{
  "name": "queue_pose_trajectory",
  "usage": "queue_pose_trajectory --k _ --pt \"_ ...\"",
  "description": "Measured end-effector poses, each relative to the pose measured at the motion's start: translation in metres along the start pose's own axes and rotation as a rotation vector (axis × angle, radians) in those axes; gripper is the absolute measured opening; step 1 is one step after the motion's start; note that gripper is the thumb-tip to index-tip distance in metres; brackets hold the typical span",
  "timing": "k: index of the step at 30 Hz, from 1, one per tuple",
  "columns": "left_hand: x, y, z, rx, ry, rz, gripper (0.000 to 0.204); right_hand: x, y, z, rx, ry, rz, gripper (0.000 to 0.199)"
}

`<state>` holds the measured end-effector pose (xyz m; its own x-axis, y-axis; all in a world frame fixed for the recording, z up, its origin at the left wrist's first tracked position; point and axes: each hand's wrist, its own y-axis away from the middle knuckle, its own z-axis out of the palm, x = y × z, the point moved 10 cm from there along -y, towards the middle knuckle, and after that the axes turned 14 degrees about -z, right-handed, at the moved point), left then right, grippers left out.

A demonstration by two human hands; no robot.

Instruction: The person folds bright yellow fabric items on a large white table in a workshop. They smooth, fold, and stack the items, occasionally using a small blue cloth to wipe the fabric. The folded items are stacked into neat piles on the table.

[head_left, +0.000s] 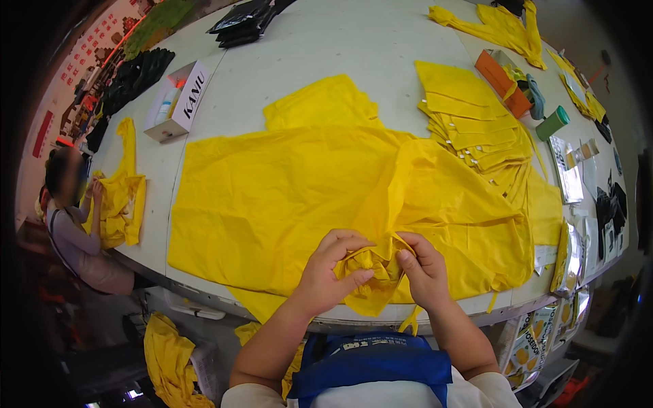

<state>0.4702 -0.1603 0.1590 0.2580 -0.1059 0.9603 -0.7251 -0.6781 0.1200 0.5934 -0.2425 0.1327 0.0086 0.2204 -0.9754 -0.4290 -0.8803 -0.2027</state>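
At nine o'clock a co-worker [71, 224] handles a yellow piece [122, 200] at the table [326, 41] edge. At six, our left hand [326, 272] and right hand [422, 268] pinch bunched yellow garment [272, 204] fabric, gathering it. Folded pieces [476, 129] are stacked at two.

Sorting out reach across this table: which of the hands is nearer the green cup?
Right. The right hand pinches the bunched yellow fabric on the side toward the green cup, which stands far up and right; the left hand sits farther left.

bare table [320, 47] far centre; folded stack [476, 129] blocks right side.
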Motion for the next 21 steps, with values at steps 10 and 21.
queue_pose_trajectory --k 10,21 --pt "0.031 -0.011 0.041 0.112 -0.158 0.116 0.011 0.037 0.095 -0.264 0.630 0.468 -0.082 0.028" --pt "0.001 -0.026 0.093 -0.085 0.039 -0.162 0.010 0.150 0.256 -0.466 1.066 0.014 0.540 0.060"
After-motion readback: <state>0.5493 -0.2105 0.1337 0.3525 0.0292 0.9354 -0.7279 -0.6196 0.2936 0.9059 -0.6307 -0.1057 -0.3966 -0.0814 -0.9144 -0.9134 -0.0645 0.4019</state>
